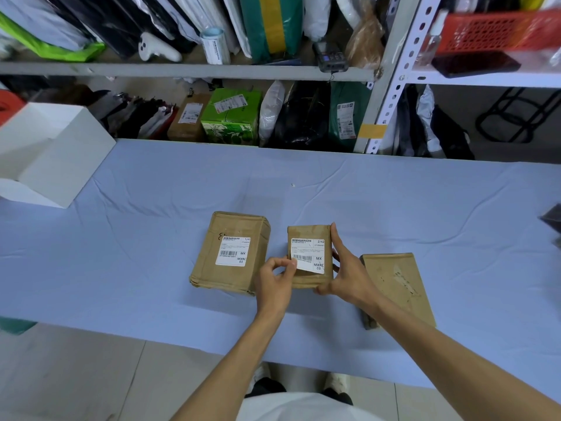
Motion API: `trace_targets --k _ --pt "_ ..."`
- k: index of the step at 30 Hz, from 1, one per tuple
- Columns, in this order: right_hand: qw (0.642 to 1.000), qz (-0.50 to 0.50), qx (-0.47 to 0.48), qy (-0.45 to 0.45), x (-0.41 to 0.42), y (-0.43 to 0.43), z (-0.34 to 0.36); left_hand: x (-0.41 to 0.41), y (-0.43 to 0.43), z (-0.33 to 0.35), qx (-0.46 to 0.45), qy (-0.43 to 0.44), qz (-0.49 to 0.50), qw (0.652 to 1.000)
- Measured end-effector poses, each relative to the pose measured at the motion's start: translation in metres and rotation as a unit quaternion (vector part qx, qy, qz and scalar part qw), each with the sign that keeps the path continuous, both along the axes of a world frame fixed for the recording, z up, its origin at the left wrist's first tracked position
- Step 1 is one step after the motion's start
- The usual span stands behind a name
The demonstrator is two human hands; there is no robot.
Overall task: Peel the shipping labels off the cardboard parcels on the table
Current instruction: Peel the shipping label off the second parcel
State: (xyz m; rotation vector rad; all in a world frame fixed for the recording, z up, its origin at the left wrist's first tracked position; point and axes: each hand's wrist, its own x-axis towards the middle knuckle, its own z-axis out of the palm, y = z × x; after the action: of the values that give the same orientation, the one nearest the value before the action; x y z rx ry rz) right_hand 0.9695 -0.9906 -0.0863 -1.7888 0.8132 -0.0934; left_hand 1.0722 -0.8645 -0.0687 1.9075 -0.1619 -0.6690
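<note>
Head view gives me three parcels on the blue table (151, 238) and two labels: my left hand (274, 279) pinches the lifted corner of the middle label (312, 253), my right hand (349, 273) grips the middle parcel (306, 233), between the left parcel (230, 226), carrying the left label (233, 251), and the right parcel (397, 284).

Blue cloth-covered table (394, 208): wide bare stretch behind parcels & at front L. Gap btwn large brown cardboard parcel (230, 253) & small brown cardboard parcel (306, 232) taken by left hand (273, 279), pinching its white shipping label (308, 253). Gap to flat unlabelled cardboard parcel (400, 287) filled by right hand (349, 275) gripping the small one. White open cardboard box (51, 153) crowds far-L edge; grey metal shelf rack (182, 69) walls the back.
</note>
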Motion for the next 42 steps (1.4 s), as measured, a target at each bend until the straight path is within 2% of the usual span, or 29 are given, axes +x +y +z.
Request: trace_targets --k 9,34,42 --pt "1.000 0.008 0.015 -0.007 -0.0007 0.0036 -0.0034 -0.0001 -0.0001 -0.0024 0.013 0.024 0.021 0.999" --pt "1.000 0.021 0.006 -0.007 -0.0018 0.0094 -0.0027 -0.0039 -0.0039 0.0022 -0.019 0.102 0.073 0.992" --pt "0.999 0.024 0.030 -0.005 -0.0078 0.0099 -0.0033 -0.0048 0.0037 -0.0076 -0.030 0.046 0.025 0.998"
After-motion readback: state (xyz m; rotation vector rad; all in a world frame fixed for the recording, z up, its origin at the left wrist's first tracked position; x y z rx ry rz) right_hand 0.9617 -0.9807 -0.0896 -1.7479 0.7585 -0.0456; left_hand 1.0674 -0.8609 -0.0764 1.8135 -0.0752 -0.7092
